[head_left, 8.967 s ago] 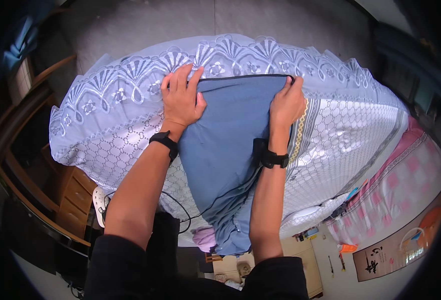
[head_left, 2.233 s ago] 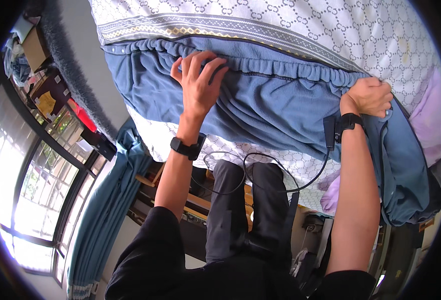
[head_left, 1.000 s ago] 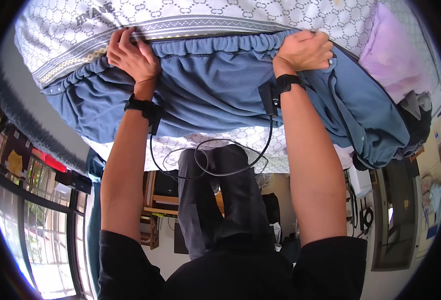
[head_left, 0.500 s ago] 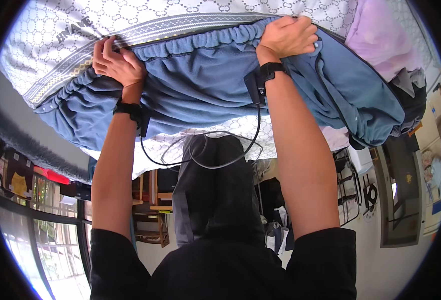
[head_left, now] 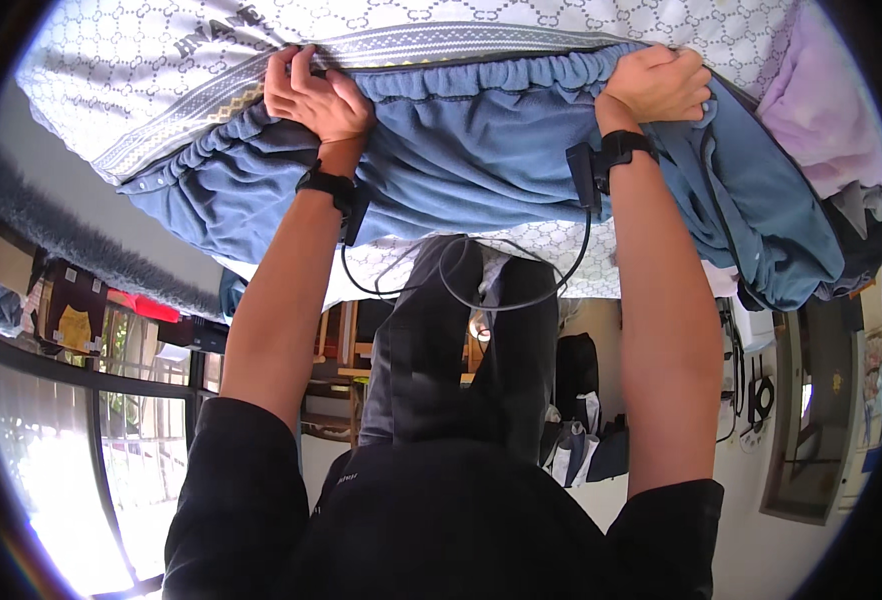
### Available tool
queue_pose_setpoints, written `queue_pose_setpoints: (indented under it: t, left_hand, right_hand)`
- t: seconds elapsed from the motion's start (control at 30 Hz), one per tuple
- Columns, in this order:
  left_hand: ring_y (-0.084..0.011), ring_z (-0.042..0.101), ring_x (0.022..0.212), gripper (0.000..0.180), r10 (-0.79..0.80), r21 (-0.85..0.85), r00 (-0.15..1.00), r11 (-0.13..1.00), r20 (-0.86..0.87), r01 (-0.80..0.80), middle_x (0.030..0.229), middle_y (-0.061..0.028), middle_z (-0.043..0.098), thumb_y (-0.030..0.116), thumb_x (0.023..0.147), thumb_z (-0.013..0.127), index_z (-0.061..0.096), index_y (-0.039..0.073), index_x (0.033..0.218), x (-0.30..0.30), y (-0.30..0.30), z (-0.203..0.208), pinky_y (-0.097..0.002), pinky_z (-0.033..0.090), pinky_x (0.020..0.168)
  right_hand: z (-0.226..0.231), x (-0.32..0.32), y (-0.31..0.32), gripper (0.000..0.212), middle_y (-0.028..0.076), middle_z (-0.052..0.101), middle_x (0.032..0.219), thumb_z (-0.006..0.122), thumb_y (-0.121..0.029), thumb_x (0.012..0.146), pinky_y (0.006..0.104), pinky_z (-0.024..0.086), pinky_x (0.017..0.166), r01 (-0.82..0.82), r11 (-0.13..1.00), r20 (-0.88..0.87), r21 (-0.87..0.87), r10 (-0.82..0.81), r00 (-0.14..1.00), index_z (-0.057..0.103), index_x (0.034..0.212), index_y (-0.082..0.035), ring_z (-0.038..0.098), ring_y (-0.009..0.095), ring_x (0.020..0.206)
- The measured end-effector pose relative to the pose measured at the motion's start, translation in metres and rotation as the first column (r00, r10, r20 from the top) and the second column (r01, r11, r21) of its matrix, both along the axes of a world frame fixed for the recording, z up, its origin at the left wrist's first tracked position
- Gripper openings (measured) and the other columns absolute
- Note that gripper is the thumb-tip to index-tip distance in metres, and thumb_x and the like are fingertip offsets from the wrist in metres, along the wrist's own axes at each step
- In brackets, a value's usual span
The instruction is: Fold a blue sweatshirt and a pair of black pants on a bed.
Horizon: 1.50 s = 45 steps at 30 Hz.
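Observation:
A blue fleece garment [head_left: 481, 150] lies spread across the bed, its gathered elastic edge [head_left: 481, 77] turned away from me. My left hand [head_left: 319, 100] bends its fingers over that edge, left of the middle. Toward the right end, my right hand [head_left: 658, 85] is closed in a fist around the same edge. Between the two hands the gathers run fairly straight, and loose folds fall toward me. Small snaps show at the garment's left corner. Cloth hides the undersides of my fingers.
White patterned bedding [head_left: 441, 18] with a grey striped band lies beneath. Lilac cloth [head_left: 826, 100] and dark cloth [head_left: 861, 225] are at the right. Black straps with boxes sit on both wrists, and a looped cable [head_left: 501, 308] hangs between them. My legs stand against the bed's near side.
My hands, the garment and the bed have all shifted right in the view together. Both hands keep their places on the gathered edge. My legs now show apart.

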<state>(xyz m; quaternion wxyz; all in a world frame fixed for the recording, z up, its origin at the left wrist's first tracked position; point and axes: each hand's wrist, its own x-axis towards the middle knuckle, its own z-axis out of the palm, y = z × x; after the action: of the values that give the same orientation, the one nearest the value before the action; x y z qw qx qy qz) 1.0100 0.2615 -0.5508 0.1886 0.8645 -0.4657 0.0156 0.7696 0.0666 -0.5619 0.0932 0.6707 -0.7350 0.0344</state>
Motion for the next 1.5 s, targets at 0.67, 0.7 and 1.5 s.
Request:
queue_pose_setpoints:
  t: [0.67, 0.7, 1.5]
  left_hand:
    - [-0.0368, 0.043, 0.114, 0.039, 0.088, 0.020, 0.987, 0.996, 0.132, -0.091, 0.122, -0.0194, 0.047, 0.019, 0.083, 0.046, 0.049, 0.004, 0.119, -0.002, 0.000, 0.004, -0.0459, 0.027, 0.099]
    - [-0.0368, 0.042, 0.114, 0.039, 0.094, 0.008, 0.986, 0.995, 0.136, -0.096, 0.122, -0.0194, 0.047, 0.019, 0.083, 0.046, 0.049, 0.004, 0.119, -0.003, -0.004, 0.004, -0.0464, 0.026, 0.099]
    - [-0.0198, 0.032, 0.135, 0.057, -0.105, 0.133, 0.994, 0.985, -0.020, 0.107, 0.144, -0.0020, 0.039, 0.028, 0.078, 0.040, 0.048, 0.019, 0.133, -0.139, -0.041, 0.012, -0.0439, 0.010, 0.107]
  right_hand:
    - [-0.003, 0.003, 0.000, 0.020, 0.018, 0.054, 0.086, 0.046, -0.019, 0.076, 0.0461, 0.033, 0.076, 0.002, 1.000, -0.004, 0.000, -0.002, 1.000, 0.057, 0.082, -0.003, 0.049, 0.037, 0.085]
    - [-0.001, 0.001, -0.003, 0.021, 0.018, 0.054, 0.086, 0.045, -0.019, 0.076, 0.0464, 0.033, 0.076, 0.004, 1.000, 0.006, 0.005, -0.004, 1.000, 0.056, 0.082, -0.002, 0.049, 0.037, 0.086]
    - [0.024, 0.010, 0.007, 0.014, 0.015, 0.042, 0.086, 0.047, -0.017, 0.077, 0.0413, 0.030, 0.074, 0.005, 1.000, 0.374, 0.019, -0.012, 0.927, 0.043, 0.080, -0.004, 0.042, 0.032, 0.084]
